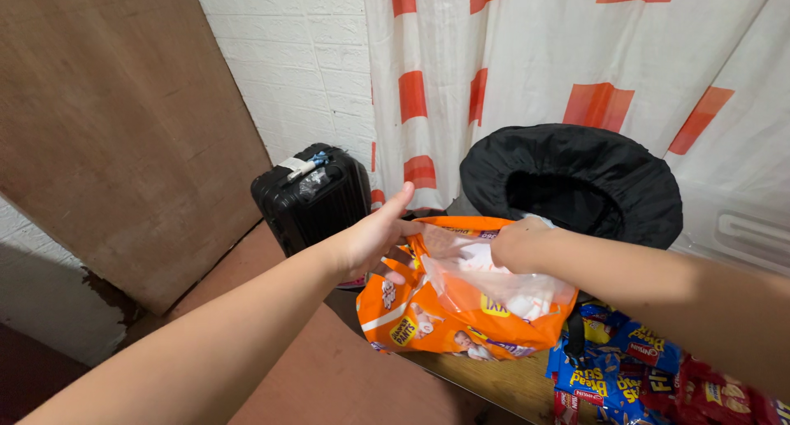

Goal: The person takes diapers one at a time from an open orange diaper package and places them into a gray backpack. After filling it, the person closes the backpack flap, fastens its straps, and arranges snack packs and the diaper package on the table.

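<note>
Nearest you, glossy blue snack packets (605, 376) and crinkly red ones (724, 396) lie heaped on the wooden table (494, 384), whose front edge runs diagonally just under the bag. Your left hand (374, 240) has its thumb up and fingers curled, gripping the left rim of the soft orange plastic diaper bag (428, 322), which sits at the table's near corner. Your right hand (514, 244) is closed on the bag's torn top, bunching the clear white-tinted film there; the fingertips are hidden, so you cannot tell how tightly they pinch. The mouth of the bag is pulled open between your two hands.

Just behind stands a round bin lined with a matte black bag (576, 182), its rim close to your right wrist. To your left, a hard ribbed black suitcase (313, 199) stands upright on the reddish floor (280, 367), leaving open floor in front. A brown board (115, 129) leans on the white brick wall (304, 63); a white curtain with orange squares (576, 55) hangs at the back
</note>
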